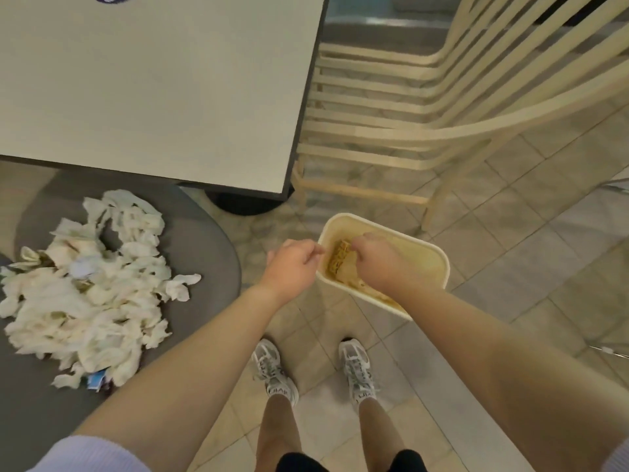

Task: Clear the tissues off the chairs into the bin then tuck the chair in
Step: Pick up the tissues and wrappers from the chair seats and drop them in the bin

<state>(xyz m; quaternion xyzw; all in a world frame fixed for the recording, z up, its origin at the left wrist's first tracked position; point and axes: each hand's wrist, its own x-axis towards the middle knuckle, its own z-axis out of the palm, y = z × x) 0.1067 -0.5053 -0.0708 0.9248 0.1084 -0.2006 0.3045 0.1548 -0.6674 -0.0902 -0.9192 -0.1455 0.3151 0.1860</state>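
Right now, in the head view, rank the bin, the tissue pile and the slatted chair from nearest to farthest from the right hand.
1. Bin: directly under the right hand.
2. Slatted chair: ahead, beside the table.
3. Tissue pile: far left, on the grey chair seat.

Grey chair seat (204, 240): heap of crumpled white tissues (85, 294). Tiled floor (527, 253): cream bin (439, 264), slatted wooden chair (391, 131). Tabletop (153, 90): purple item at far edge.
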